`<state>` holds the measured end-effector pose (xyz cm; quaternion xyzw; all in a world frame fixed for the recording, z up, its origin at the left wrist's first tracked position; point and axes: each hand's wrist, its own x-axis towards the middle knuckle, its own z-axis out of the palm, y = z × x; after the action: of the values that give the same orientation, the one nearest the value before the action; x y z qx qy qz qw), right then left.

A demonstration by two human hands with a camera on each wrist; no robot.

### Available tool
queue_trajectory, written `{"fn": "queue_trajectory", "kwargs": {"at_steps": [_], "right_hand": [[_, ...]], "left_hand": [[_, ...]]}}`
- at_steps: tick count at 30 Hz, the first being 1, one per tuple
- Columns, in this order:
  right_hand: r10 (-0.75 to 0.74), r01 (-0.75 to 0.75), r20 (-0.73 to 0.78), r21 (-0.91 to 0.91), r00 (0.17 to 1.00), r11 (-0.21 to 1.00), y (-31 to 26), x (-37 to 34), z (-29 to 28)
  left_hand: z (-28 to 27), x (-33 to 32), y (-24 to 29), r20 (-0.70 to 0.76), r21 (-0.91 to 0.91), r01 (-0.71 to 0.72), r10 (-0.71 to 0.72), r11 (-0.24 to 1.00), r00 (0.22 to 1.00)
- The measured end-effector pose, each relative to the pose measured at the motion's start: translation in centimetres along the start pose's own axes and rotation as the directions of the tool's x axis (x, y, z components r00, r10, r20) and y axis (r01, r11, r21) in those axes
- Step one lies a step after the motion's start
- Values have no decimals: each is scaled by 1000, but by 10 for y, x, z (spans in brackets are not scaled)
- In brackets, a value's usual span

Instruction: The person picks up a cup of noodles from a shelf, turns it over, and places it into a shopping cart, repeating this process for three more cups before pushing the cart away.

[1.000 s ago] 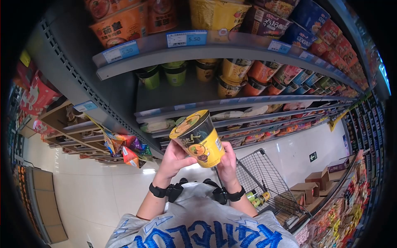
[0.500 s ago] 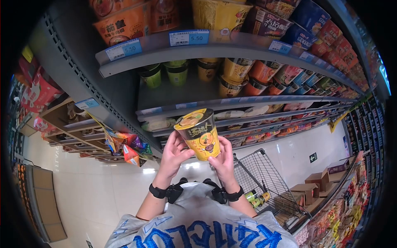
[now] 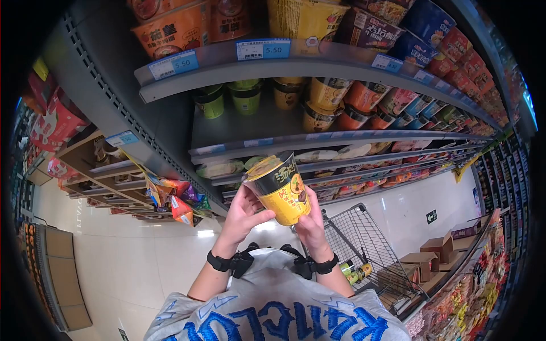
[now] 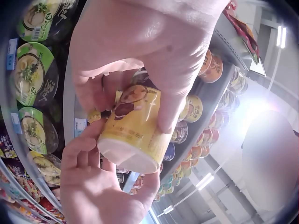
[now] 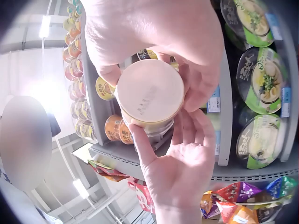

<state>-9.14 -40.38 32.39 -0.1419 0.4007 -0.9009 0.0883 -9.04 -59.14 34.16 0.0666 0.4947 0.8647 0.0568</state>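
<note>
Both hands hold a yellow and black instant noodle cup (image 3: 282, 196) in front of the chest, its lid tilted up toward the left in the head view. My left hand (image 3: 243, 215) grips its left side, thumb along the lower wall and fingers behind. At the lower right, my right hand (image 3: 313, 227) has its thumb by the base and its fingers mostly hidden behind the cup. The left wrist view shows the yellow wall of the cup (image 4: 135, 126) between the two hands; the right wrist view shows its pale round base (image 5: 150, 91).
A shelf (image 3: 222, 128) ahead carries green, yellow and orange noodle cups, below a higher shelf edge with price tags (image 3: 264, 50). To the right stands a shopping cart (image 3: 364, 238) with several items inside, near cardboard boxes (image 3: 437, 248). Snack bags (image 3: 181, 207) hang at the left.
The cup has turned in the hands: its barcode side faced out first, then the front label, which now sits further right. The right thumb moved onto its front, then back toward the lower edge.
</note>
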Motion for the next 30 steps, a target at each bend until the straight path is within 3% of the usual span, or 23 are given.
{"fn": "queue_trajectory", "kwargs": {"at_steps": [6,8,15,17,18,20,23,27,29,30], "right_hand": [[73,-74,18,104,997,992,-2,-4,-2],[99,-149,161,335,982,930,-5,-4,-7],[219,-311,267,381,939,870,6,-4,-8],[250,-252,37,151,968,956,8,-3,-6],[252,-255,37,151,967,955,9,-1,-6],[31,-23,30,-234,999,972,10,4,-4],[-52,73,66,-377,996,923,9,6,8],[-38,47,31,-408,999,912,12,8,16],[-12,13,4,-224,1000,974,9,8,14],[-9,10,5,-225,1000,974,9,8,12]], "left_hand": [[-7,0,-3,21,-19,-70,70,997,997],[-14,0,-6,29,-42,-109,110,993,994],[-12,-2,-1,69,-67,-3,8,998,998],[-7,-1,1,-50,-149,-83,76,985,996],[-8,1,2,-51,-177,-106,98,979,994],[-10,3,7,-81,-121,-96,87,988,993],[-11,3,7,-119,-42,-98,92,994,989],[-14,0,11,-167,-118,-28,8,993,986],[-19,-2,16,-183,-159,-12,-18,987,983],[-22,-2,18,-139,-145,-18,-3,989,990]]}}
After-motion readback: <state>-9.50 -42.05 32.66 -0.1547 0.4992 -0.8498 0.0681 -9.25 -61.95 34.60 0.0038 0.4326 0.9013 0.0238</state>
